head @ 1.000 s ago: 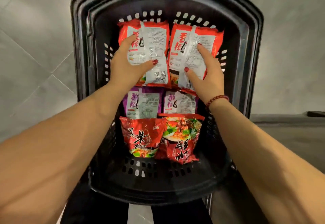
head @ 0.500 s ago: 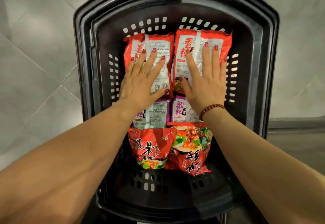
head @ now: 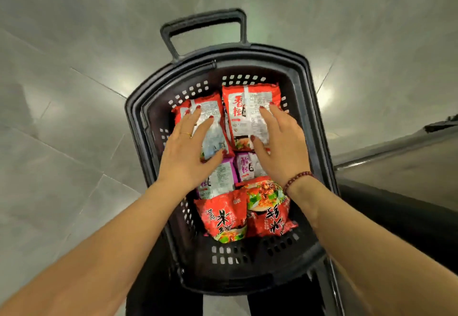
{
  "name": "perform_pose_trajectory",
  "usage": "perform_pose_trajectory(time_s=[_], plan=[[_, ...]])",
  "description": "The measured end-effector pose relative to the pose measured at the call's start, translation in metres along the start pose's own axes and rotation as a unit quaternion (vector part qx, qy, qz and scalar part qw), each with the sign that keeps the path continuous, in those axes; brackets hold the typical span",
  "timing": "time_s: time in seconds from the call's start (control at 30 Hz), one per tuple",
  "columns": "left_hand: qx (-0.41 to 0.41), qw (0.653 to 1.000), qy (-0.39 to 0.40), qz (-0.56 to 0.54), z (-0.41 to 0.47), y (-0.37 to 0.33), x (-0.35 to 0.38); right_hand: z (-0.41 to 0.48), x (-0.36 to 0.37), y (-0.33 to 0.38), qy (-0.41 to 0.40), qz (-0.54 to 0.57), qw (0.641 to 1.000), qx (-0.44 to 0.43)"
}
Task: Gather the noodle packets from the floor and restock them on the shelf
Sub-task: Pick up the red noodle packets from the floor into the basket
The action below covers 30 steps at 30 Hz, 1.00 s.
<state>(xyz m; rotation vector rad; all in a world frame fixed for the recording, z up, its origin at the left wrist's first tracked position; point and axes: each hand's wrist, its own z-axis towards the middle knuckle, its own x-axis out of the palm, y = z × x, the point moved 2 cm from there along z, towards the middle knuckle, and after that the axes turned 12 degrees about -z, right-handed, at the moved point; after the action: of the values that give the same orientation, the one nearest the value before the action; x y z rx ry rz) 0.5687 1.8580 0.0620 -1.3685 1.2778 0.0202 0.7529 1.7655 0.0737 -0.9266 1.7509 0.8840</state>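
Noodle packets (head: pixel 247 167) lie in three pairs on the bottom of a black basket (head: pixel 138 127), all of them under or just short of the two hands. Both bare forearms reach in over the basket's near rim, roughly parallel, palms down. Below and short of the wrists lies the nearest pair, two red bags (head: pixel 223 219) side by side and touching. A bead bracelet (head: pixel 297 179) circles the right wrist. Under the heels of the palms sit two purple packets (head: pixel 219 179), partly covered. The left hand (head: pixel 188 152) rests flat on the left red packet (head: pixel 213 122), fingers straight and spread, thumb out along the packet's near edge, and a thin ring (head: pixel 186 133) on one finger; it grips nothing. The right hand (head: pixel 280 147) rests likewise on the right red packet (head: pixel 247 112), fingers splayed over its right side and thumb laid on its near part, not curled round it. These two packets lie side by side, and their far ends reach beyond the fingertips, near the basket's far wall. Past that wall stands the basket's handle (head: pixel 203 25), with grey floor tiles (head: pixel 62 142) all around.
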Motion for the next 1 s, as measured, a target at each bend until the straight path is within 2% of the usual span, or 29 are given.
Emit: perform_pose_trajectory(time_s=[0.1,0.23,0.43,0.6,0.77,1.0], plan=[[0.074,0.997,0.004,0.020,-0.021,-0.029,-0.044,-0.043,-0.043,0.010,-0.019,0.028,0.998,0.046],[0.177,0.981,0.050,0.054,-0.052,-0.080,-0.107,-0.118,-0.105,0.035,-0.065,0.046,0.985,0.152],[0.325,0.939,0.105,0.045,-0.111,-0.163,-0.177,-0.248,-0.173,0.093,-0.172,0.083,0.949,0.250],[0.413,0.892,0.184,0.022,-0.166,-0.219,-0.185,-0.357,-0.196,0.128,-0.183,0.104,0.901,0.380],[0.490,0.822,0.290,0.028,-0.227,-0.271,-0.156,-0.467,-0.200,0.153,-0.192,0.099,0.822,0.527],[0.623,0.670,0.401,0.054,-0.346,-0.335,-0.102,-0.608,-0.179,0.216,-0.232,0.120,0.667,0.698]])
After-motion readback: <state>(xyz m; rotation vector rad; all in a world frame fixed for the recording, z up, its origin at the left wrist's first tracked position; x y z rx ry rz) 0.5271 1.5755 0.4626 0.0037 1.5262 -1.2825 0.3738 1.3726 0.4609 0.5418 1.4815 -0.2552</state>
